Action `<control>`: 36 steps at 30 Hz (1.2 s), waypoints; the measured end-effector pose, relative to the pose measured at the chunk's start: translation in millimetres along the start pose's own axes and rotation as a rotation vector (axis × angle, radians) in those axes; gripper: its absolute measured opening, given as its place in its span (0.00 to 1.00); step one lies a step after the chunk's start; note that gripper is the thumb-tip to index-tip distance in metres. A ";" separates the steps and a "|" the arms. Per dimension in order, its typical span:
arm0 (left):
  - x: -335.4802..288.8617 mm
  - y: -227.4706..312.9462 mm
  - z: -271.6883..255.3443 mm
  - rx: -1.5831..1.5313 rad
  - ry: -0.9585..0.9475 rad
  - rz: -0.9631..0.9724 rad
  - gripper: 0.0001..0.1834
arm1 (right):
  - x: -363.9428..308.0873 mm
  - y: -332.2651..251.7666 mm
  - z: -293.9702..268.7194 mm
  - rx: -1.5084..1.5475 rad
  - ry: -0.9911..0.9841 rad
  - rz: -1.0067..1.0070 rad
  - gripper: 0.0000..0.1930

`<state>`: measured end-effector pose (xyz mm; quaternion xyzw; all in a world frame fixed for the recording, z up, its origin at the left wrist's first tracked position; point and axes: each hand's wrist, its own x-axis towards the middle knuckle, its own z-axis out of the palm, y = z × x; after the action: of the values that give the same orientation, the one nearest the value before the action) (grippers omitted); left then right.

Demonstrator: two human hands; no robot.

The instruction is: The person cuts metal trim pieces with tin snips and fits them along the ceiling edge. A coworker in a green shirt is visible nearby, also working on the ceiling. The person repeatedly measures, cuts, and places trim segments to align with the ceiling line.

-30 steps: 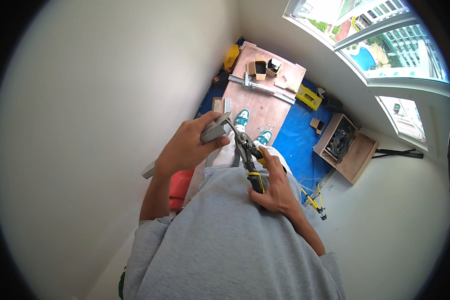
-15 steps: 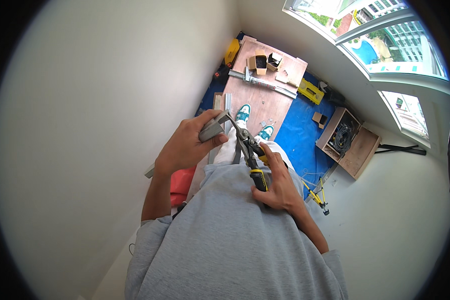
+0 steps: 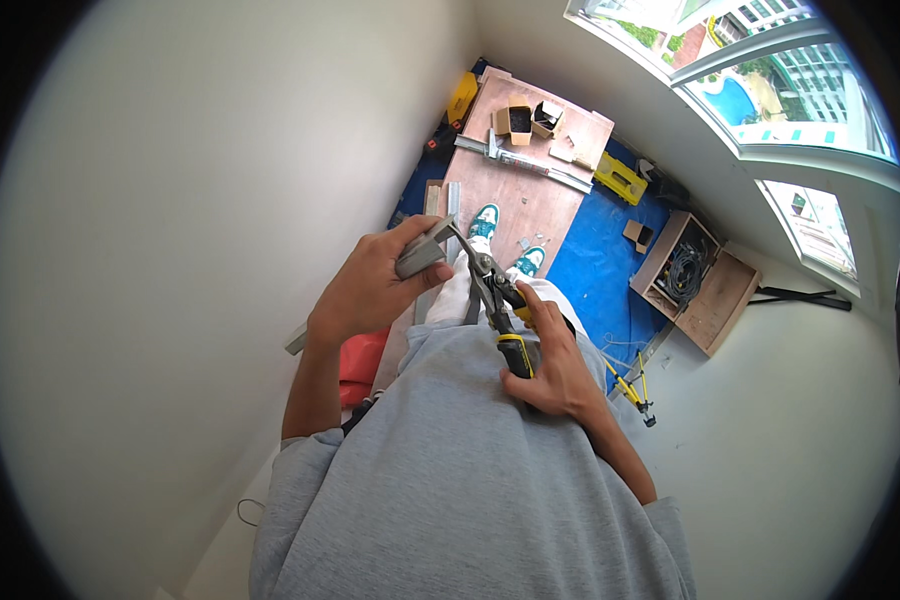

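Note:
My left hand (image 3: 360,285) is closed around a grey metal channel (image 3: 423,258), its cut end facing up and away from me. The channel's other end shows behind my left wrist, near the wall. My right hand (image 3: 555,365) grips a pair of tin snips (image 3: 492,290) with black and yellow handles. The handles stand apart, and my thumb and fingers lie on both of them. The snips' jaws are at the edge of the channel's end, just right of my left fingers. How far the blades have bitten into the metal is too small to tell.
I stand on a wooden platform (image 3: 530,208). On it are small open cardboard boxes (image 3: 513,122) and a metal channel (image 3: 560,176). To the right lie a blue sheet (image 3: 595,285), a yellow case (image 3: 620,180), a wooden box (image 3: 705,310) with cables and a small tripod (image 3: 632,392). A wall (image 3: 200,250) rises close on my left.

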<state>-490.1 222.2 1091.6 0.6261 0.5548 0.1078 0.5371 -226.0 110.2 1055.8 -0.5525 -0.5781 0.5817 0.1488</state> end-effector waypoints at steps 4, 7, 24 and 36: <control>2.7 -0.4 2.6 -0.017 0.019 0.000 0.29 | 1.2 0.6 -1.9 0.004 0.004 -0.019 0.56; 4.8 -0.9 2.3 0.000 0.002 -0.026 0.30 | 1.7 0.8 -2.1 0.011 0.000 -0.021 0.56; 15.3 0.2 0.3 0.003 -0.007 0.018 0.29 | 9.1 2.1 -2.5 0.056 -0.012 -0.016 0.57; 19.0 -0.7 0.6 -0.011 -0.025 -0.027 0.33 | 12.0 1.6 -6.2 0.043 -0.036 0.022 0.57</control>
<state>-483.3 237.2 1082.0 0.6170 0.5559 0.0957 0.5488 -224.4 122.7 1050.5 -0.5447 -0.5622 0.6055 0.1437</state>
